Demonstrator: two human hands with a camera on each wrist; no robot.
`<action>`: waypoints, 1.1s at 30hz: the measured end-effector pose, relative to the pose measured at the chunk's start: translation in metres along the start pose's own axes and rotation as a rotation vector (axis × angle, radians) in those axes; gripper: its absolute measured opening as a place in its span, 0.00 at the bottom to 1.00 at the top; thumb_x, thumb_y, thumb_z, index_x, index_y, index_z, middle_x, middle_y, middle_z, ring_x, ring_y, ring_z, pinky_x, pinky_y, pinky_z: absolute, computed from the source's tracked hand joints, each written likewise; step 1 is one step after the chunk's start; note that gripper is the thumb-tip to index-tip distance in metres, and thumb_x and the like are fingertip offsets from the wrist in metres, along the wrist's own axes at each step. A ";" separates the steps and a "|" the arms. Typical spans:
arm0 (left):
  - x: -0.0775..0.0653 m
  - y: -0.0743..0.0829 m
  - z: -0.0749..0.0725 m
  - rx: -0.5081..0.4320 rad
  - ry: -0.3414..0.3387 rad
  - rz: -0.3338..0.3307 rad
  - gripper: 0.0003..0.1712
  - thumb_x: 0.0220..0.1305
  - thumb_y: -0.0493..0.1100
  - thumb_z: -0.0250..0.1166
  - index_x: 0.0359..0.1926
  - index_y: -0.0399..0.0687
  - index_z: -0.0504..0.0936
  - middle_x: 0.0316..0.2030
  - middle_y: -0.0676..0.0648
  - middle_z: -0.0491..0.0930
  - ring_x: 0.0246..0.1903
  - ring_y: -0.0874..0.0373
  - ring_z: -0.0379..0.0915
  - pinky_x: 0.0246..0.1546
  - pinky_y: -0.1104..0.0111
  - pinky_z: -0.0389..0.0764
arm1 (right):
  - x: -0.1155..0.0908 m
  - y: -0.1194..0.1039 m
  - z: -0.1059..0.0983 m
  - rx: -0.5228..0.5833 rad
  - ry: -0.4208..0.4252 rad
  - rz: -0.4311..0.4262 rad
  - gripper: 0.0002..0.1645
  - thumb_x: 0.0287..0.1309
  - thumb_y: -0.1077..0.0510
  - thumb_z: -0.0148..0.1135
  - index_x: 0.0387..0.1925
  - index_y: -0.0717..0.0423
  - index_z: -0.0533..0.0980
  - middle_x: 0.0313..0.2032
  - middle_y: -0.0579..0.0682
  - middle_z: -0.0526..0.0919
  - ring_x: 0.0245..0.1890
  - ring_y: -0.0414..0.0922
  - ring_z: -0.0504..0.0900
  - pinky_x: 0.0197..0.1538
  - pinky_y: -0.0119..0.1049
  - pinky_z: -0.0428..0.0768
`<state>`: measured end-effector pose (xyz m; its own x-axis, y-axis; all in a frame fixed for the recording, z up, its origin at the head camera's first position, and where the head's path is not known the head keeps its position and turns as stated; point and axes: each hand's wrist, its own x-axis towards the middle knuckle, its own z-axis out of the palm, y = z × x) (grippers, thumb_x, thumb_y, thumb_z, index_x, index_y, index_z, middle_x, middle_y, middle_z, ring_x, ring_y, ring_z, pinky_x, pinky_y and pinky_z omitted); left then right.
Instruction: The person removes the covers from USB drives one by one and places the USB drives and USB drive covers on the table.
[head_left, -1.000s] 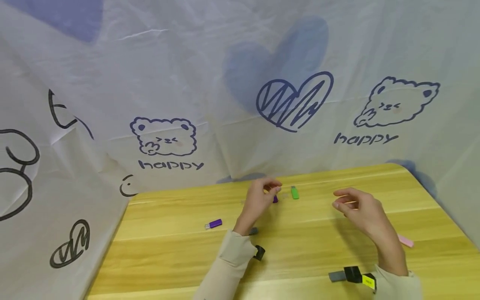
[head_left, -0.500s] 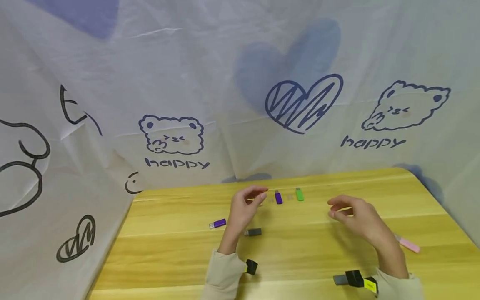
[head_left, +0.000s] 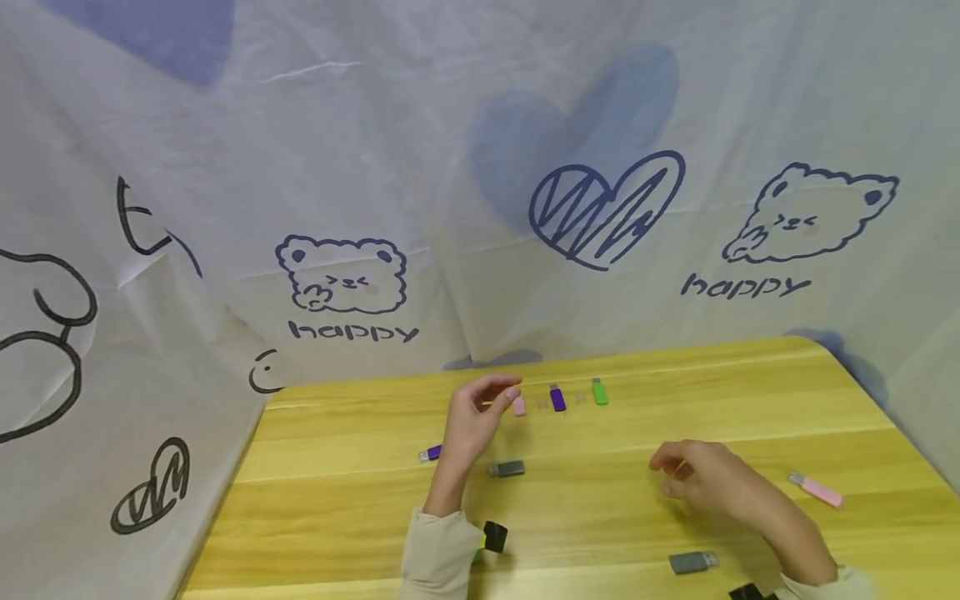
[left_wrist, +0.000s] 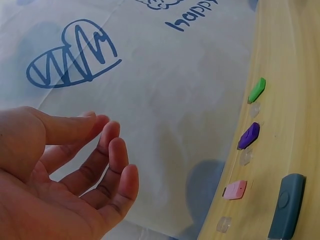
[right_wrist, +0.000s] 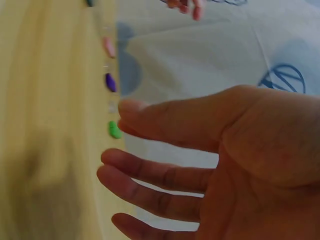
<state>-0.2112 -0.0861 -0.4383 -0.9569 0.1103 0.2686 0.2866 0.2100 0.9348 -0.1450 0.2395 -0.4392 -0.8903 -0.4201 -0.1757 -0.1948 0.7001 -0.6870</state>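
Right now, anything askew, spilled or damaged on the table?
Nothing looks spilled or damaged. Slightly askew: the slanted pink USB stick at far right and the nearest grey USB stick lie loose, at different angles, outside the spaced row ending in the green USB stick.

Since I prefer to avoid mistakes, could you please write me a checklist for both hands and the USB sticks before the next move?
1. Left hand holds nothing: ok.
2. Right hand holds nothing: ok.
3. Back-row pink stick, back-row purple stick and green stick lie apart from one another: ok.
4. Front purple stick is in full view: not ok, partly hidden in the head view.
5. Gray stick beside the left forearm shows uncovered in the head view: ok.
6. Clear piece between the back-row pink and purple sticks is identified: cannot tell what it is.
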 end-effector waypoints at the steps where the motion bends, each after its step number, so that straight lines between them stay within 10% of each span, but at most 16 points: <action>1: 0.000 -0.001 -0.001 -0.002 -0.001 -0.003 0.10 0.71 0.37 0.67 0.49 0.37 0.88 0.47 0.40 0.87 0.46 0.46 0.82 0.40 0.73 0.79 | -0.003 0.002 0.002 -0.014 -0.022 -0.019 0.13 0.59 0.65 0.73 0.47 0.59 0.82 0.43 0.50 0.85 0.42 0.50 0.83 0.41 0.42 0.84; 13: 0.000 0.000 -0.001 -0.020 -0.007 0.000 0.09 0.70 0.36 0.67 0.48 0.37 0.88 0.47 0.35 0.86 0.44 0.46 0.82 0.39 0.74 0.77 | -0.034 0.024 0.031 -0.074 -0.119 -0.192 0.19 0.49 0.59 0.81 0.42 0.50 0.82 0.38 0.40 0.78 0.35 0.34 0.72 0.37 0.32 0.78; 33: -0.002 -0.001 0.002 -0.019 -0.053 -0.007 0.09 0.72 0.36 0.65 0.49 0.38 0.88 0.44 0.40 0.86 0.41 0.48 0.82 0.38 0.71 0.77 | -0.029 0.015 0.033 0.035 -0.094 -0.191 0.16 0.55 0.70 0.71 0.35 0.47 0.77 0.28 0.36 0.76 0.26 0.32 0.71 0.28 0.30 0.73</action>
<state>-0.2095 -0.0846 -0.4405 -0.9550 0.1600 0.2497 0.2783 0.1923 0.9411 -0.1086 0.2431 -0.4681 -0.7960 -0.5964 -0.1039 -0.3403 0.5828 -0.7379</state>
